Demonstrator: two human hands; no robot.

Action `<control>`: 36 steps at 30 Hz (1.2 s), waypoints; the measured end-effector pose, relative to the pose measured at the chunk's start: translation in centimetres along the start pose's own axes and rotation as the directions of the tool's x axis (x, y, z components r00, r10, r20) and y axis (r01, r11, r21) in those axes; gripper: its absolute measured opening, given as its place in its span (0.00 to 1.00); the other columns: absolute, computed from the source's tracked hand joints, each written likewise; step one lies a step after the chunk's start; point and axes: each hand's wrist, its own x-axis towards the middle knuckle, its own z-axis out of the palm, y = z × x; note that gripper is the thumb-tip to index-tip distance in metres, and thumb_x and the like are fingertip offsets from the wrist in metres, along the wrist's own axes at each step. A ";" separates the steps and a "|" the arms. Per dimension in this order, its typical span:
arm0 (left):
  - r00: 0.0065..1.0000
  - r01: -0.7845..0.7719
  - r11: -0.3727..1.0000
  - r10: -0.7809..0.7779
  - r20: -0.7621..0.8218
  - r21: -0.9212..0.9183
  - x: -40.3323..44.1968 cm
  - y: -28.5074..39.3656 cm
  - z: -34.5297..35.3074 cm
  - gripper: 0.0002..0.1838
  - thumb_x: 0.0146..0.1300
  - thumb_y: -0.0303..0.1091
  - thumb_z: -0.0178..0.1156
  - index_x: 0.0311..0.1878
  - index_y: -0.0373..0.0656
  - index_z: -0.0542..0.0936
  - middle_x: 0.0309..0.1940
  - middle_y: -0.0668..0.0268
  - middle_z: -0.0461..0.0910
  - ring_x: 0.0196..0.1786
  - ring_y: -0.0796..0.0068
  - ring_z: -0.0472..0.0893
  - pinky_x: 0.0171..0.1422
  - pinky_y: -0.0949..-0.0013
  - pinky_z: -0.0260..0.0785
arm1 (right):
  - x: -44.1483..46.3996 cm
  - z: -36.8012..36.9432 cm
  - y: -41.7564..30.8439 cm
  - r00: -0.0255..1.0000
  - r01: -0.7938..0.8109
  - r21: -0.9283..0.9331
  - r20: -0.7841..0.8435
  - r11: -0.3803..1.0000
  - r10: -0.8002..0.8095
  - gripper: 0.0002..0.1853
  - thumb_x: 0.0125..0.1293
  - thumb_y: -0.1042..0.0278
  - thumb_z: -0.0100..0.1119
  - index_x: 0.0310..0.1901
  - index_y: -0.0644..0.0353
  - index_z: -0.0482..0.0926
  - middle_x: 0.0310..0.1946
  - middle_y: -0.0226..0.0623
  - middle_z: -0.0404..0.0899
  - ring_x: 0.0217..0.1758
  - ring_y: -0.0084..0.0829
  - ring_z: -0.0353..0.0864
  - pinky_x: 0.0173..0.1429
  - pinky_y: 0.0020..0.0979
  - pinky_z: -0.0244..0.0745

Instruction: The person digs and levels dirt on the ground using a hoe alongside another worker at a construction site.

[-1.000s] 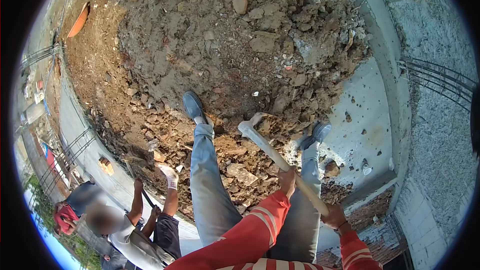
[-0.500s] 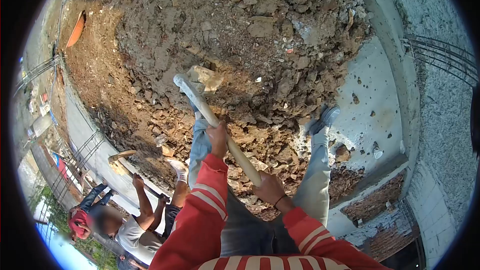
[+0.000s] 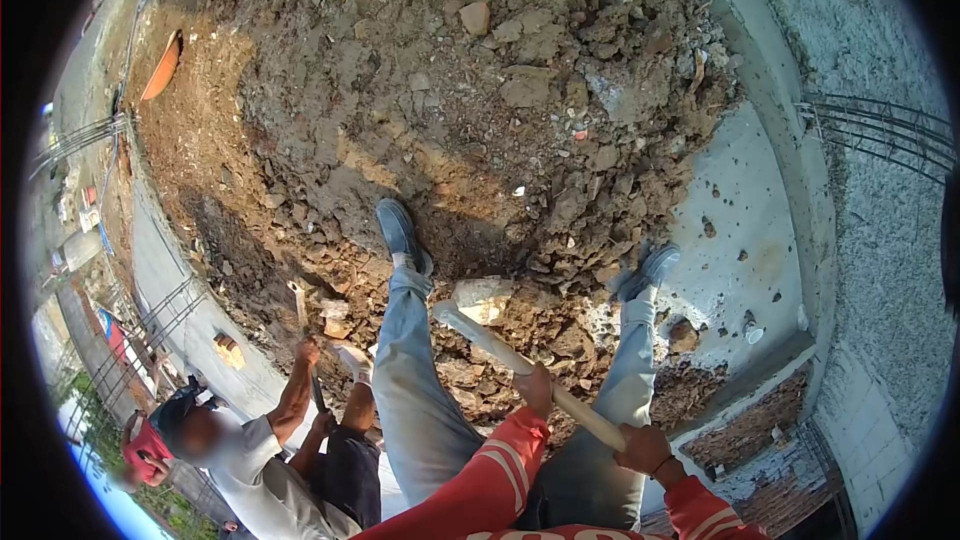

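My left hand is wrapped round the middle of a hoe's pale wooden handle. Near the handle's rear end, my right hand, with a dark band at the wrist, grips it too. The hoe slants down from upper left to lower right across my legs. Its broad, soil-smeared blade is low over the loose earth between my feet; whether the edge touches the ground I cannot tell. Clods and broken stones lie around the blade.
A co-worker at lower left holds a long-handled tool. A large soil heap fills the upper middle. An orange pan lies upper left. Reinforcing bars stick out from the right wall and stand at left.
Both hands have brought the hoe back toward my body and rightward, its blade now between my feet. The co-worker leans farther in, the tool's head having moved toward the soil.
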 end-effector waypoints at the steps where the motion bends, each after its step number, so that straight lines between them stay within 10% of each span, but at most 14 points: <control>1: 0.994 0.068 0.996 -0.062 0.089 -0.065 -2.2 0.9 -0.1 0.09 0.55 0.28 0.62 0.25 0.37 0.73 0.17 0.63 0.74 0.18 0.68 0.75 0.21 0.65 0.68 | -0.9 -0.4 0.2 1.000 -0.001 -0.034 0.018 0.999 0.001 0.23 0.50 0.51 0.66 0.46 0.56 0.80 0.29 0.49 0.84 0.35 0.54 0.84 0.45 0.51 0.80; 7: 0.964 0.120 0.992 -0.110 0.241 -0.028 -7.1 5.4 5.1 0.05 0.60 0.23 0.59 0.31 0.37 0.72 0.18 0.62 0.74 0.17 0.73 0.74 0.21 0.68 0.68 | -2.9 -1.9 3.5 0.996 0.025 0.205 -0.086 0.978 -0.007 0.23 0.49 0.51 0.66 0.44 0.56 0.80 0.29 0.53 0.83 0.35 0.54 0.84 0.44 0.51 0.79; 13: 0.782 -0.280 0.854 0.468 0.411 -0.439 -5.1 27.2 15.2 0.11 0.62 0.23 0.59 0.42 0.40 0.66 0.23 0.65 0.72 0.18 0.75 0.72 0.22 0.70 0.69 | 9.2 -12.3 -4.8 0.761 0.214 -0.033 -0.621 0.976 -0.188 0.24 0.48 0.60 0.69 0.46 0.59 0.73 0.20 0.47 0.80 0.25 0.52 0.83 0.33 0.47 0.79; 17: 0.446 -0.860 0.491 0.855 0.263 -0.137 2.5 39.2 24.5 0.20 0.62 0.23 0.61 0.52 0.35 0.62 0.32 0.55 0.77 0.22 0.68 0.79 0.25 0.65 0.75 | 19.4 -25.3 -13.4 0.598 0.275 -0.119 -0.756 0.954 -0.267 0.27 0.50 0.68 0.70 0.50 0.66 0.70 0.27 0.50 0.84 0.28 0.50 0.85 0.35 0.49 0.76; 19: 0.490 -0.851 0.524 0.798 0.349 -0.004 2.4 41.5 28.2 0.25 0.59 0.27 0.65 0.54 0.31 0.62 0.37 0.51 0.79 0.29 0.61 0.83 0.32 0.61 0.78 | 23.5 -30.5 -15.4 0.553 0.249 -0.123 -0.796 0.961 -0.245 0.21 0.50 0.72 0.67 0.46 0.68 0.74 0.28 0.50 0.84 0.33 0.49 0.86 0.42 0.47 0.78; 22: 0.549 -0.805 0.302 0.706 0.447 0.511 7.8 41.1 33.6 0.40 0.56 0.38 0.69 0.62 0.25 0.57 0.45 0.43 0.80 0.49 0.49 0.84 0.55 0.57 0.77 | 25.7 -30.8 -13.5 0.495 0.203 -0.137 -0.840 0.970 -0.223 0.17 0.53 0.74 0.63 0.45 0.68 0.77 0.29 0.49 0.85 0.35 0.46 0.87 0.42 0.41 0.80; 25: 0.603 -0.758 0.326 0.680 0.417 0.565 7.2 35.2 34.2 0.42 0.52 0.41 0.71 0.60 0.26 0.58 0.49 0.41 0.78 0.53 0.47 0.82 0.60 0.57 0.75 | 24.7 -28.3 -9.9 0.622 0.139 -0.111 -0.764 0.984 -0.174 0.13 0.56 0.73 0.62 0.43 0.69 0.79 0.31 0.48 0.86 0.36 0.42 0.88 0.41 0.36 0.80; 31: 0.737 -0.674 0.621 0.533 0.416 0.399 5.6 24.9 32.3 0.36 0.51 0.37 0.72 0.56 0.27 0.64 0.49 0.42 0.78 0.49 0.47 0.82 0.55 0.55 0.76 | 18.2 -20.5 -2.0 0.705 0.080 -0.085 -0.700 0.993 -0.117 0.12 0.56 0.74 0.60 0.41 0.70 0.76 0.26 0.49 0.85 0.31 0.42 0.87 0.36 0.40 0.80; 36: 0.766 -0.617 0.558 0.588 0.260 0.554 3.3 11.5 29.7 0.36 0.54 0.35 0.70 0.57 0.23 0.63 0.38 0.44 0.81 0.37 0.46 0.84 0.43 0.57 0.78 | 12.0 -13.9 4.9 0.835 -0.008 -0.064 -0.549 0.998 -0.028 0.20 0.54 0.67 0.63 0.48 0.65 0.74 0.23 0.46 0.83 0.27 0.44 0.85 0.33 0.42 0.78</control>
